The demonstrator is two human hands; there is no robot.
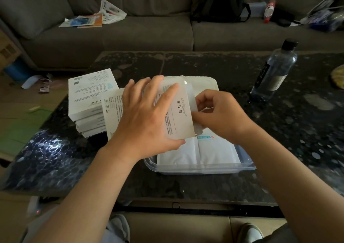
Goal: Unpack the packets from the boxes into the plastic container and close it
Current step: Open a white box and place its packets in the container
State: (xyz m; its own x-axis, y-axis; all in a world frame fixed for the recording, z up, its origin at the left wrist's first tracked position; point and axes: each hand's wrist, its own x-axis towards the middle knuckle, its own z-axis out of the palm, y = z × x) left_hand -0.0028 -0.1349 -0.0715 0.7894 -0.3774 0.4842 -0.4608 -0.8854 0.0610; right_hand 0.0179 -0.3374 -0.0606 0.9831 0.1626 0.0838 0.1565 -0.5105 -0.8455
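Note:
My left hand [143,116] grips a white printed box [178,116], thumb under its near edge and fingers over its top, holding it above the clear plastic container [201,169]. My right hand [219,114] pinches white packets [194,101] at the box's open right end. White packets [199,149] lie inside the container. Its white lid [204,83] lies flat behind it. A stack of white boxes [89,101] stands to the left, with another box [113,110] leaning against it.
A clear water bottle [273,71] with a black cap stands at the right on the dark stone table [279,131]. Behind the table is a grey sofa [149,32] with papers, a black backpack [219,0] and another bottle. Scraps lie on the floor at left.

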